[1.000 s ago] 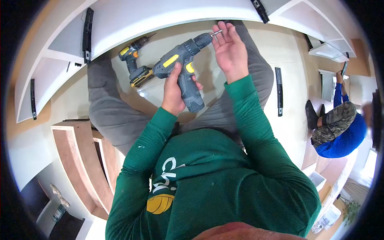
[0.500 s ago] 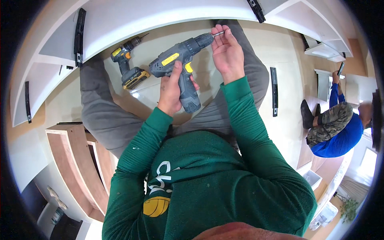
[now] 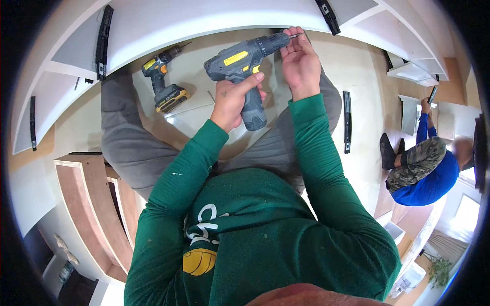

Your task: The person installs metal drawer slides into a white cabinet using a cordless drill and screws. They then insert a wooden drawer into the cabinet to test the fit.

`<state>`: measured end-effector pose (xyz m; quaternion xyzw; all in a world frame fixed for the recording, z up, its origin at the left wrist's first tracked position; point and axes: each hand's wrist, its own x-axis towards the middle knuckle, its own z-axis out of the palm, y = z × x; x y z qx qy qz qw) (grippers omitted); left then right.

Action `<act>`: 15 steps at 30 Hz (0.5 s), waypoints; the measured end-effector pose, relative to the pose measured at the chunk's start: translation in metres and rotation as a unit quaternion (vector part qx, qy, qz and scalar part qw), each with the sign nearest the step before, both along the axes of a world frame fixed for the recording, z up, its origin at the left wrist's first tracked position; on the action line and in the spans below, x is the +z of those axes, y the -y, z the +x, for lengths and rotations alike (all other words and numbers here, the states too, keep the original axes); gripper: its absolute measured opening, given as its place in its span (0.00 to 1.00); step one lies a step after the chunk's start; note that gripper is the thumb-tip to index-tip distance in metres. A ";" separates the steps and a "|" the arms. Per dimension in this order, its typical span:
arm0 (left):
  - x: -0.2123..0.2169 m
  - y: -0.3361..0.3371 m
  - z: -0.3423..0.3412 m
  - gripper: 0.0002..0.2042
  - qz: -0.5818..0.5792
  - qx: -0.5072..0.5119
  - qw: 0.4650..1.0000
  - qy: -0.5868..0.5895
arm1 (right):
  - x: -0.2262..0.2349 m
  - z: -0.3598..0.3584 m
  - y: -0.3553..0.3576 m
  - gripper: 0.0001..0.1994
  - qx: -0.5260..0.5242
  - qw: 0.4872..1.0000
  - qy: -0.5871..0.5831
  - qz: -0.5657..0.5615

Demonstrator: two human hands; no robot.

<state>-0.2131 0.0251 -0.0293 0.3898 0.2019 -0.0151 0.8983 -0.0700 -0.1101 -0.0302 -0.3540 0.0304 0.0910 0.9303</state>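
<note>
At the drill's (image 3: 237,57) nose, the right hand's (image 3: 302,67) fingers lie close together, palm up, thumb by the bit (image 3: 296,35); whether they truly pinch it I can't tell from here. The bit carries on along the drill's barrel, rightward and slightly away from the person, so the right hand is nearer it, while the left hand (image 3: 232,100) wraps the handle (image 3: 253,109). Left of the drill lies a second drill (image 3: 159,77); to its right, a black rail (image 3: 347,122).

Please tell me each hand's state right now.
Left hand: closed on the drill.
Right hand: palm up at the bit; whether it grips cannot be told.
</note>
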 end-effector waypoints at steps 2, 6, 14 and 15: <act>0.007 0.003 0.009 0.11 -0.003 0.001 1.000 0.006 | 0.005 0.005 0.003 0.14 0.000 1.000 0.022 0.013; 0.014 0.005 0.022 0.18 -0.069 0.008 0.997 -0.023 | 0.017 0.013 0.009 0.14 -0.003 0.999 0.019 0.025; 0.018 0.012 0.037 0.22 -0.033 0.029 0.998 -0.043 | 0.015 0.024 0.010 0.15 -0.013 1.000 0.008 0.026; 0.018 0.013 0.041 0.23 -0.033 0.023 0.998 -0.041 | 0.016 0.028 0.010 0.15 -0.014 1.000 0.009 0.018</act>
